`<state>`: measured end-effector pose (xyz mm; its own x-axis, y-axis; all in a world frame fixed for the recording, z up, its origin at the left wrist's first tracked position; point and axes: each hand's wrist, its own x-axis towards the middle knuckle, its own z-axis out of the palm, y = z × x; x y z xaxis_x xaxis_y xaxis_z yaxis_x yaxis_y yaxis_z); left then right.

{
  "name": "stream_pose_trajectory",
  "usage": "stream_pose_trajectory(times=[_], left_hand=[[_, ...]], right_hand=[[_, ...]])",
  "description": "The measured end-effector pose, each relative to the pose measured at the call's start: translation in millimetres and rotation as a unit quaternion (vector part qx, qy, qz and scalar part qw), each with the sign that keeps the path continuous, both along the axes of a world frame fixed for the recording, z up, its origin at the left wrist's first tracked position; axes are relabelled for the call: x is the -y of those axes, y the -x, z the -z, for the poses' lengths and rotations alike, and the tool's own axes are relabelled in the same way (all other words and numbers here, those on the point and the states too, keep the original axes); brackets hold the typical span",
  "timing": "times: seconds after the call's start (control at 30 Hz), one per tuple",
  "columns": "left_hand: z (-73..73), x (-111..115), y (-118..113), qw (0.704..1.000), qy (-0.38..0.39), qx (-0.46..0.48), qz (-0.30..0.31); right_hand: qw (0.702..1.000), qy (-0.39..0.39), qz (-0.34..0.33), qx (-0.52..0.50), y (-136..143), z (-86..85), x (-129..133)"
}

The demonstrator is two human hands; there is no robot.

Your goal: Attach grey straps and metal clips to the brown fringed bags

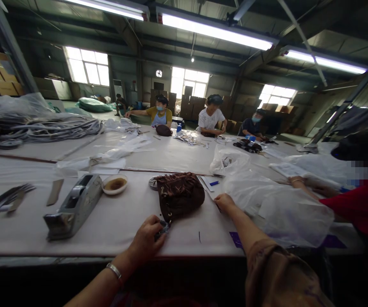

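Note:
A dark brown gathered fabric bag [184, 198] lies on the white table in front of me, with metal eyelets along its left side. My left hand [148, 236] is closed around a small dark, shiny object [162, 230] at the bag's lower left corner; what exactly it is cannot be made out. To the right of the bag, my right hand [225, 202] is pinched near the tabletop, apart from the bag. Something small and dark shows under its fingertips, too small to name. A short dark strip [199, 237] lies between my hands.
A grey tape dispenser [75, 207] and a white bowl [114, 185] stand left of the bag. Clear plastic bags [267, 204] cover the right side. A person in red [363, 204] works at the right; several people sit across the table.

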<state>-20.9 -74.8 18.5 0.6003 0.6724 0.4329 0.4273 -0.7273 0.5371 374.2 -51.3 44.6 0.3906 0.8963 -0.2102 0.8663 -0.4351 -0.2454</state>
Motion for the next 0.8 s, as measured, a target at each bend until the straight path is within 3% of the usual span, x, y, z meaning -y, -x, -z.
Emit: stream_pose_trajectory(times=[0.47, 0.8], left_hand=[[-5.2, 0, 0, 1.0, 0.005, 0.001, -0.001], [1.8, -7, 2, 0.999, -0.038, -0.008, -0.004]], right_hand=[[0.997, 0.025, -0.037, 0.065, 14, -9.9, -4], [0.994, -0.03, 0.03, 0.103, 26, 9.9, -40]])
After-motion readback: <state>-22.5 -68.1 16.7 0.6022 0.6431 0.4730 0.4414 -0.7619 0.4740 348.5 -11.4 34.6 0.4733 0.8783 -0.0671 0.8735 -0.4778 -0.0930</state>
